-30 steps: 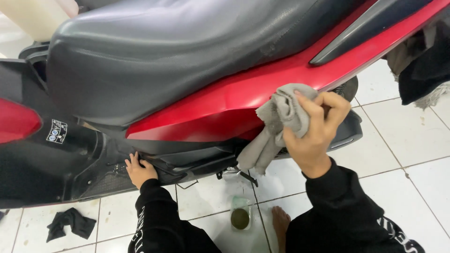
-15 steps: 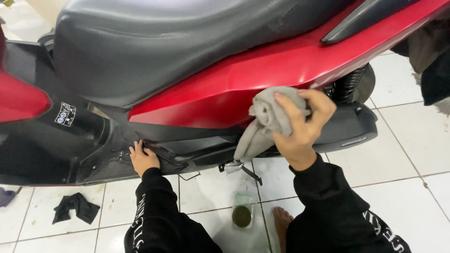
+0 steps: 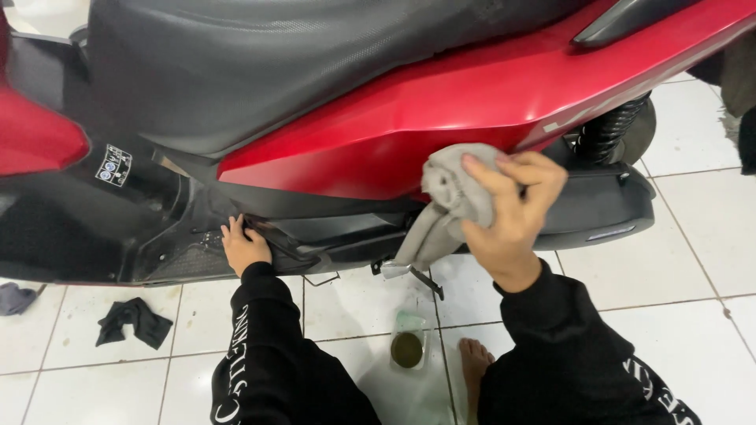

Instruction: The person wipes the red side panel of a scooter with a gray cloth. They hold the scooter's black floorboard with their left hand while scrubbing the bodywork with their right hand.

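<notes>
A red and black scooter fills the upper part of the head view, with a dark seat [image 3: 299, 71] above a glossy red side panel [image 3: 409, 134]. My right hand [image 3: 512, 212] is closed on a bunched grey cloth [image 3: 449, 201], pressed against the lower edge of the red panel. My left hand [image 3: 244, 248] rests flat on the black lower trim near the footboard [image 3: 181, 252], fingers spread. Both arms wear black sleeves with white print.
A small clear container of greenish liquid [image 3: 407, 346] stands on the white tiled floor between my arms, next to my bare foot [image 3: 472, 366]. A black rag [image 3: 132, 321] lies on the tiles at the left. The side stand [image 3: 413, 274] juts out below the scooter.
My right hand with the grey cloth has slid left and down along the red panel. The left hand stays on the black trim. The view has shifted a little.
</notes>
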